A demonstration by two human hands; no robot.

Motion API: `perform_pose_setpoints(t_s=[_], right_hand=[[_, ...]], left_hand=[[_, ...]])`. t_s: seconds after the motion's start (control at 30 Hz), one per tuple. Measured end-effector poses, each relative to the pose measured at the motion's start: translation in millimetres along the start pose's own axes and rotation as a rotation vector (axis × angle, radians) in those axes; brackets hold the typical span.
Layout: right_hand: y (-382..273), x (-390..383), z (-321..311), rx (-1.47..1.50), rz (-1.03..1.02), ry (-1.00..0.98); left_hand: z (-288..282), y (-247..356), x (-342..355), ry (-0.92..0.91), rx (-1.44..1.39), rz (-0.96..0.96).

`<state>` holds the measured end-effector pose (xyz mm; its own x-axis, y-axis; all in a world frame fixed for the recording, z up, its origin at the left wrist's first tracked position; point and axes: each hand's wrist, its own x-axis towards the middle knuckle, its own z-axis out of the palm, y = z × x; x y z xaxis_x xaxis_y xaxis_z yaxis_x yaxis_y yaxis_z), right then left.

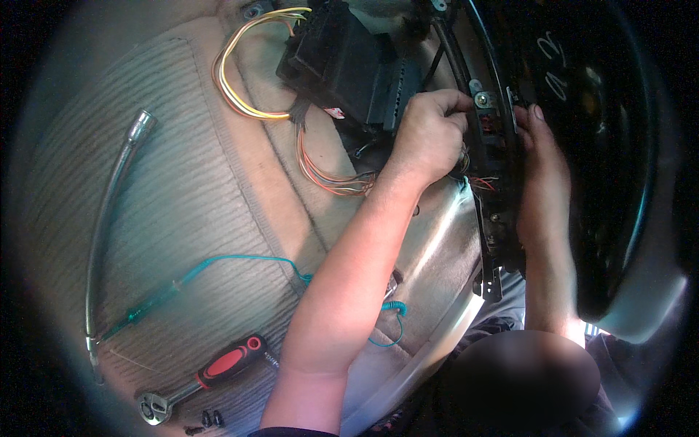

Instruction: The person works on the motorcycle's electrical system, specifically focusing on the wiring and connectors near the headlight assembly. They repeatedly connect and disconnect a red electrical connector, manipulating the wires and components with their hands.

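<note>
My left hand (429,135) is closed at a dark metal rail (455,51) with small bolted fittings (482,100), its fingertips at the rail's inner side; whatever they grip is hidden. On the other side of that assembly, my right hand (542,167) has bent fingers tucked against the edge of a large glossy black panel (597,146) with handwritten marks; I cannot make out what it holds. Left of my left hand sits a black module (338,54) with looped yellow and white wires (237,95). Red and orange wires (317,171) run below it toward the rail.
On ribbed beige carpet (175,204) lie a long chrome extension bar (109,197), a teal probe (153,306) with a coiled lead (393,309), a red-handled ratchet (229,360) and several small black pieces (211,418). A blurred round area (524,375) covers the lower right.
</note>
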<state>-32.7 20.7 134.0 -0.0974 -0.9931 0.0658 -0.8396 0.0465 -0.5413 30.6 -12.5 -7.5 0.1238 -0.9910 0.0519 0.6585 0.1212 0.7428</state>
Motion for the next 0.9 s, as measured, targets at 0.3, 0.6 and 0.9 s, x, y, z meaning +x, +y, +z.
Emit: perform_pose_setpoints(t_s=[0.3,0.6,0.9], right_hand=[[4.1,3.8,4.1,-0.008,-0.048,0.047],[1.3,-0.3,8.5,0.047,-0.033,0.088],[-1.5,2.1,4.9,0.064,0.028,0.062]], left_hand=[[-3.6,11.0,-1.6,-0.066,-0.168,-0.224],[0.4,0.0,-0.5,0.006,-0.117,-0.015],[1.3,0.7,0.3,-0.005,-0.056,0.012]])
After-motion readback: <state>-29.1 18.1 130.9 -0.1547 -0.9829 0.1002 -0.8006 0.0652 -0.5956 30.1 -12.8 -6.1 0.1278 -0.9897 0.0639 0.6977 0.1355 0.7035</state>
